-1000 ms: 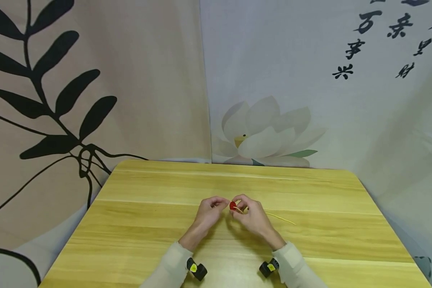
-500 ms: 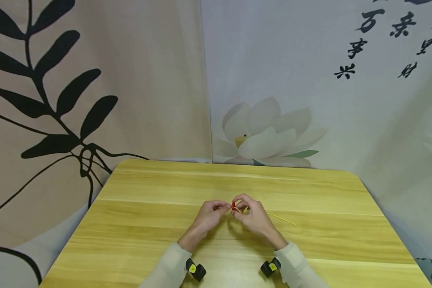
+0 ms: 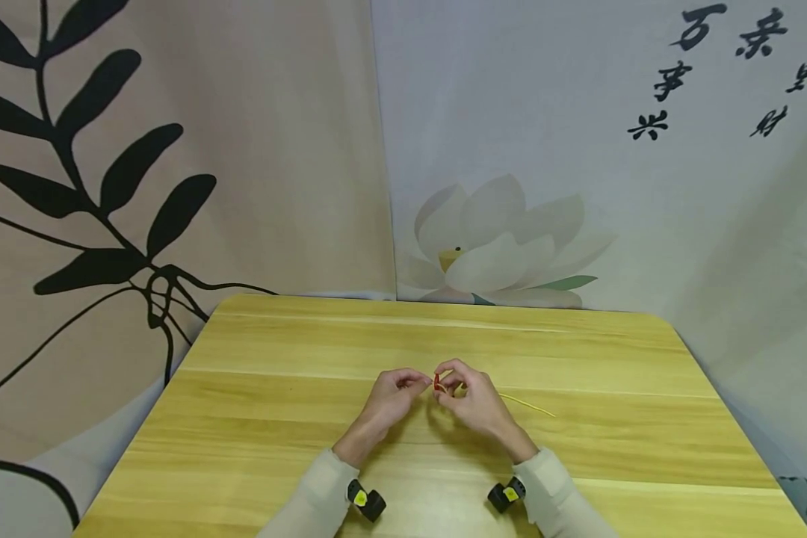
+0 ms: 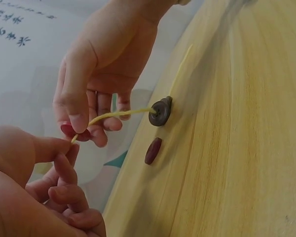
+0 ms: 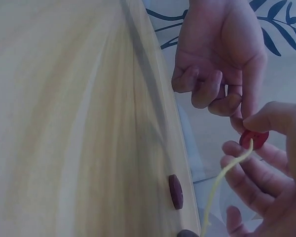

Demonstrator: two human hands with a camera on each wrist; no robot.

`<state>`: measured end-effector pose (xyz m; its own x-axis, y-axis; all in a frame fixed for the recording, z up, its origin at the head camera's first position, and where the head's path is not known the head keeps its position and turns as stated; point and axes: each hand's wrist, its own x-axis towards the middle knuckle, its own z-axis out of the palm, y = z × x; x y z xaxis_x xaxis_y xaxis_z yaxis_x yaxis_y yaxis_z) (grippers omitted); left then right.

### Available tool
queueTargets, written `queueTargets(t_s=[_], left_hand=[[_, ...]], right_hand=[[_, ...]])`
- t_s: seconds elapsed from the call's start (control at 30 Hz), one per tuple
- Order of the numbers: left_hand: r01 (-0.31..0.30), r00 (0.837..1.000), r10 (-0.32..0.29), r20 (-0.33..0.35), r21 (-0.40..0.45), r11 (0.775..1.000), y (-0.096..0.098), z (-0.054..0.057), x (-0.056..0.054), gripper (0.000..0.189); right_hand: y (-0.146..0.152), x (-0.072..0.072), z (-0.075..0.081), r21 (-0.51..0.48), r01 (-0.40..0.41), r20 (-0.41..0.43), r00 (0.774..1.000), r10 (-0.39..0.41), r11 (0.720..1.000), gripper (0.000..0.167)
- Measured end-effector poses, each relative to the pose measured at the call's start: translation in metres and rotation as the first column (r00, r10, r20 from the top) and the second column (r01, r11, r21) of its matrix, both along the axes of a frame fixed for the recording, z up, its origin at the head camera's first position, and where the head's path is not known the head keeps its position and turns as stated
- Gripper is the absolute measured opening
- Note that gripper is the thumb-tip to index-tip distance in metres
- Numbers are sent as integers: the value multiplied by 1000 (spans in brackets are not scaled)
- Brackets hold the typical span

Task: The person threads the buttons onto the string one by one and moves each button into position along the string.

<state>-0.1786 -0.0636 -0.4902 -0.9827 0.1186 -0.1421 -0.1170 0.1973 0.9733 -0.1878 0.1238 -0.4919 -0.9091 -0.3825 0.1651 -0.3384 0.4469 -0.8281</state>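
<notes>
My right hand [image 3: 472, 400] pinches a red button [image 5: 254, 140] between thumb and finger. A yellow string [image 4: 116, 114] passes through the button and trails across. My left hand [image 3: 390, 400] is right at the button's other side, its thumb and forefinger pinching the string's tip in the left wrist view. From the button the string runs to a dark brown button [image 4: 160, 113] threaded on it, with another small dark piece [image 4: 168, 100] just behind. A dark red button [image 4: 153, 151] stands loose beside them, its edge toward the left wrist camera.
Both hands work above a wooden table [image 3: 309, 336]. The string's far end [image 3: 527, 405] stretches over the tabletop to the right of my right hand. Behind the table hangs a printed cloth [image 3: 296, 149]. A small black camera sits on each wrist.
The red button has turned from showing its face to nearly edge-on in the head view. My left fingertips have come to its side. The right hand has barely moved.
</notes>
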Motion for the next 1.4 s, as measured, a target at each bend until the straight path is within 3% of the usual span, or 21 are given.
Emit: queueTargets(t_s=[0.5, 0.87, 1.4], left_hand=[[3, 1000, -3, -4, -13, 1000, -2, 0, 0, 26], [-1, 1000, 1, 11, -4, 1000, -3, 1, -1, 27], [-6, 1000, 6, 30, 0, 1000, -4, 1, -1, 29]], right_hand=[[6, -1, 0, -12, -33, -8, 999, 33, 999, 33], [10, -2, 1, -67, -54, 36, 998, 56, 996, 31], [19, -4, -4, -38, -60, 15, 998, 61, 997, 29]])
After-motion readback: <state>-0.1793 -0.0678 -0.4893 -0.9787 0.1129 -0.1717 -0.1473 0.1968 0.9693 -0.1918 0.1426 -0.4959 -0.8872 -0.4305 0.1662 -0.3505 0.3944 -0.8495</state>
